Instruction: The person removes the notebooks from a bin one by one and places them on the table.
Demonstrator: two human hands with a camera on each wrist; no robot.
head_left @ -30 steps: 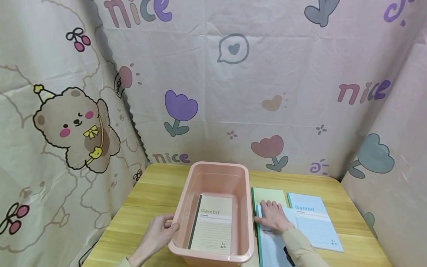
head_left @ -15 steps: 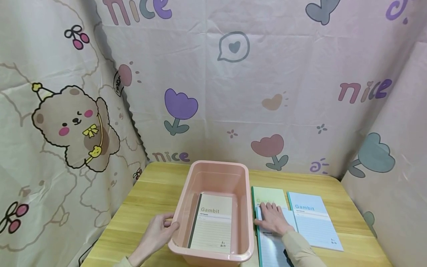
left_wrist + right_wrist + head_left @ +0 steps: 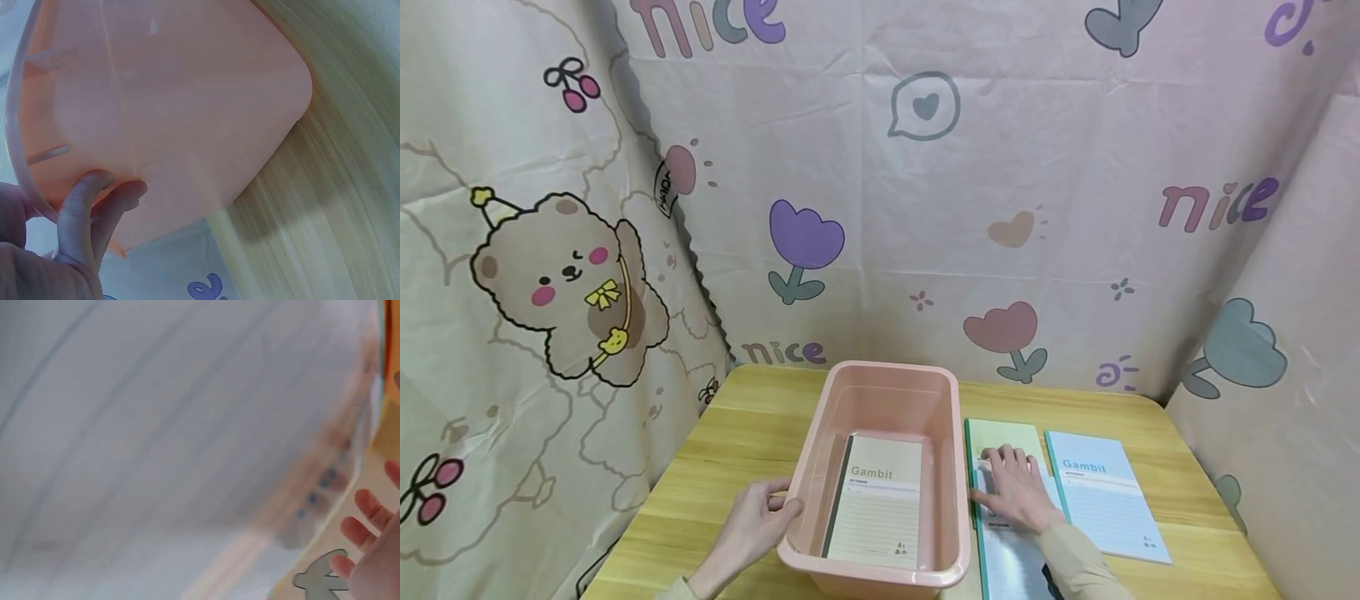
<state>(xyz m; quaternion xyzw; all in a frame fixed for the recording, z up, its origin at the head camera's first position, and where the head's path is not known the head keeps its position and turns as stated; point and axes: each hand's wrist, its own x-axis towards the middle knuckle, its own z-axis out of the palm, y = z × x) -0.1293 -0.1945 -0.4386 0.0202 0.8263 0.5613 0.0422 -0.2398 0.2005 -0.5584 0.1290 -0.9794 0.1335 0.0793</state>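
My left hand (image 3: 758, 518) grips the left rim of a pink plastic tub (image 3: 891, 410). In the left wrist view its fingers (image 3: 78, 212) press the tub's outer wall. Inside the tub lies a beige notebook (image 3: 880, 508) with a dark spine, marked Gambit. My right hand (image 3: 1018, 490) is over the far end of a pale blue notebook (image 3: 1011, 562) with a teal spine, its thumb by the spine. Seen from the right wrist, the fingers (image 3: 369, 509) are spread and slightly bent beyond the blue cover (image 3: 156, 450), whose glossy surface mirrors them.
A pale green notebook (image 3: 1011, 433) lies partly under the blue one. To the right rests another light blue notebook (image 3: 1112, 496). All stand on a wood-grain table (image 3: 756, 417) with patterned curtains (image 3: 917, 208) behind and at the sides.
The blue notebook's far edge has shifted slightly toward me, showing more of the green one. My right fingers have bent a little more. The left hand and the tub stay put.
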